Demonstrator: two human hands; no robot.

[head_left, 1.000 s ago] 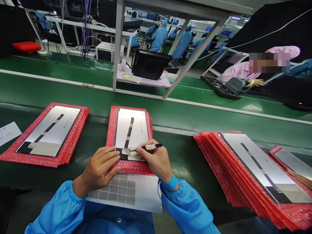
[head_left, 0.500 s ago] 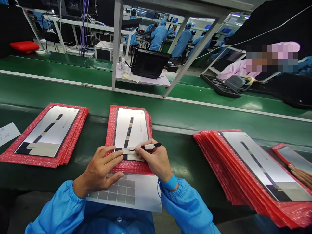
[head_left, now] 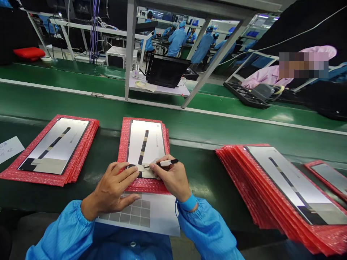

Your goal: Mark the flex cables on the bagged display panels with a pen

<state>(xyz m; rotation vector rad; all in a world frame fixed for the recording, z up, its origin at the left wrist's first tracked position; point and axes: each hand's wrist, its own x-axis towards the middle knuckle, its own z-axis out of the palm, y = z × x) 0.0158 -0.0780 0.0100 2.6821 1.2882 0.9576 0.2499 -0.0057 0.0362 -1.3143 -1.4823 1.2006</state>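
Note:
In the middle lies a display panel with a black ribbon cable along its back, on red bubble-wrap bags. My left hand rests with fingers stretched out, its fingertips on the panel's lower left part. My right hand pinches a slim pen-like tool, white with a black rear end. Its thin dark tip points left, at the area by the cable's lower end, close to my left fingertips. A sheet of grey square stickers lies partly under the bags, nearest my body.
Another panel on red bags lies left, beside a handwritten paper. A tall stack of red bags with a panel on top stands right. Behind are a metal frame post, a monitor and a person in pink.
My left fingers have slid slightly to the right on the panel. The tool has barely moved. Another person's hand at the right edge has gone from view.

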